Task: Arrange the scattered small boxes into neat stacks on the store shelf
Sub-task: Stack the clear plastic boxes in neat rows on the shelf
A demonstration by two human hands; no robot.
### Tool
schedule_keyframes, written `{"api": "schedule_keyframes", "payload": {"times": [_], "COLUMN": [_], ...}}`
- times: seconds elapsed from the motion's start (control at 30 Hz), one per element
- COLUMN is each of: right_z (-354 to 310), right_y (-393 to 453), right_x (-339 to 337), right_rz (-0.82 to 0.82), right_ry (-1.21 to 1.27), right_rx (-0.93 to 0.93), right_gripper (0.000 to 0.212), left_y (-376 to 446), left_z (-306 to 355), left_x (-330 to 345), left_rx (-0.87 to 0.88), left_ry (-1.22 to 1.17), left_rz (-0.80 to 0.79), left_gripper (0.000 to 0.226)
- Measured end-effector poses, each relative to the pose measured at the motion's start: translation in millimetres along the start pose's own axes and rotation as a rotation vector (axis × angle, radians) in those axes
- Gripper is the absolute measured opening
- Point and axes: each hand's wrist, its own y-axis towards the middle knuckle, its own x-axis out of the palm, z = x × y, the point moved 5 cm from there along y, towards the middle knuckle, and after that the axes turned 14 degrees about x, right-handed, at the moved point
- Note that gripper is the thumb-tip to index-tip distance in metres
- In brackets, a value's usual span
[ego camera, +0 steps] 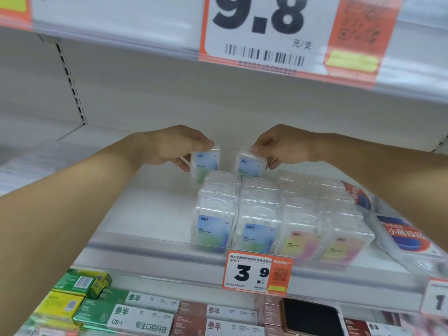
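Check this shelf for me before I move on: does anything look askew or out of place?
Yes. Behind the neat rows of clear plastic boxes, two blue-green labelled clear boxes sit tilted, unaligned, each pinched by the left hand and right hand.

Both my arms reach forward, bare, no sleeves. Left forearm comes in from 8 o'clock, right forearm from 3 o'clock, wrists converging toward centre. My left hand is palm-down, fingers curled, thumb and fingertips pinching a small box. My right hand mirrors it, fingers curled, pinching a second small box. The hands sit near each other, not touching.
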Motion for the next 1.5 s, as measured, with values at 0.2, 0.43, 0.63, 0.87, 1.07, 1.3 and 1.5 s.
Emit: {"api": "schedule_keyframes", "payload": {"times": [0.2,0.43,0.63,0.87,1.07,1.3,1.5], "right_z": [2,3,2,4,9,40,91], "right_y": [-8,-15,-24,-27,-32,-49,-105], "right_x": [3,-1,3,5,6,-20,-35], "right_rz": [-0.08,-0.11,-0.175,-0.182,-0.16,0.017,0.35], "right_ry": [0.038,0.041,0.017,0.045,0.041,0.201,0.272], "right_rx": [-0.021,-0.014,-0.006,-0.006,-0.014,0.069,0.155], "right_gripper": [0.03,0.02,0.02,0.022,0.022,0.037,0.026], "left_y": [-6,-14,-18,-19,-19,-26,-37], "left_z": [9,24,34,35,34,44,74], "left_x": [9,27,38,41,41,36,39], "left_rx": [0.023,0.051,0.068,0.07,0.057,0.179,0.307], "left_ry": [0.018,-0.035,-0.005,-0.011,0.0,0.123,0.312], "left_rz": [-0.056,-0.147,-0.208,-0.209,-0.196,0.077,0.08], "left_gripper": [0.032,0.029,0.026,0.03,0.036,0.034,0.025]}}
